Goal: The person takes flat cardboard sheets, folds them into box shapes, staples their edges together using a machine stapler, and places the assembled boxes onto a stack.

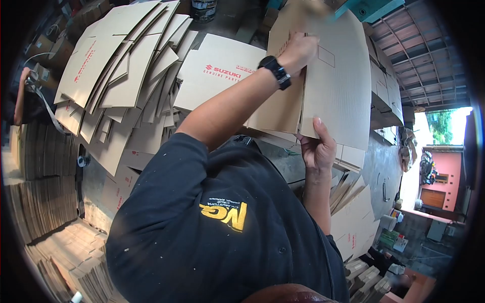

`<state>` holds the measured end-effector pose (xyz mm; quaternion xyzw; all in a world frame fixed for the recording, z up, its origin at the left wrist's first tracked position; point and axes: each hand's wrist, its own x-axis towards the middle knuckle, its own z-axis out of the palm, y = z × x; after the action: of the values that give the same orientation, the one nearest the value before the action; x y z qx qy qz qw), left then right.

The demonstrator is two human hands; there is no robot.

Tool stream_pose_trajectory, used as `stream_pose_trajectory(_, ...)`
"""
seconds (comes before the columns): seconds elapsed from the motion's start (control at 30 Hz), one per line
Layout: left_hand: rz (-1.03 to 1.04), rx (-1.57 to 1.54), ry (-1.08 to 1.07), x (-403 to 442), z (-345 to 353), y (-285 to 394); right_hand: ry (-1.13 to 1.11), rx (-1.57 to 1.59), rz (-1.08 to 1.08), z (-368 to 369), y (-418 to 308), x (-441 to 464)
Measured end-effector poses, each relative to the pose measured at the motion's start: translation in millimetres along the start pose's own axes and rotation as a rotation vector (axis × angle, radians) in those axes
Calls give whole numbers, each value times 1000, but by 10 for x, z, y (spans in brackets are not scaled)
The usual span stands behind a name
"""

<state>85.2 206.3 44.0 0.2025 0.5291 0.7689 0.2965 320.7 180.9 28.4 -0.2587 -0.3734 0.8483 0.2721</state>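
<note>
A folded cardboard carton [341,96] lies in front of the person, its broad tan panel uppermost, matte and faintly ribbed. A long edge of this panel stands raised above a second, shaded panel [283,108] on its left, leaving a narrow wedge-shaped opening between them.

To the left, a heap of flat cardboard [106,55] fans out in overlapping layers, its uneven edges crowding that side. More stacked cartons [384,81] rise close beyond the right edge. A white-faced sheet with red SUZUKI print [217,55] fills most of the space between heap and carton. The clearest room is the grey floor [381,161] at the lower right; only a thin strip separates the near edge from the dark shirt [237,202].

The right hand [319,149] grips the carton's near edge, thumb on top and fingers tucked underneath. The left hand [302,50] is farther along the raised edge, fingers curled inward; whether they pinch the board I cannot tell. A black watch [275,70] circles that wrist. Beside its knuckles is a thin printed rectangle [326,56].
</note>
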Motion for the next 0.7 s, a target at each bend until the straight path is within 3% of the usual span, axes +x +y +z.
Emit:
stream_pose_trajectory(0.1,191,76,-191,16,-102,-239,-16,-36,-19,-54,-13,94)
stream_pose_trajectory(0.37,149,74,-116,279,-82,-151,-97,-3,-15,269,-195,329)
stream_pose_trajectory(0.7,188,25,-282,-24,-134,-141,-97,21,-23,363,-196,429)
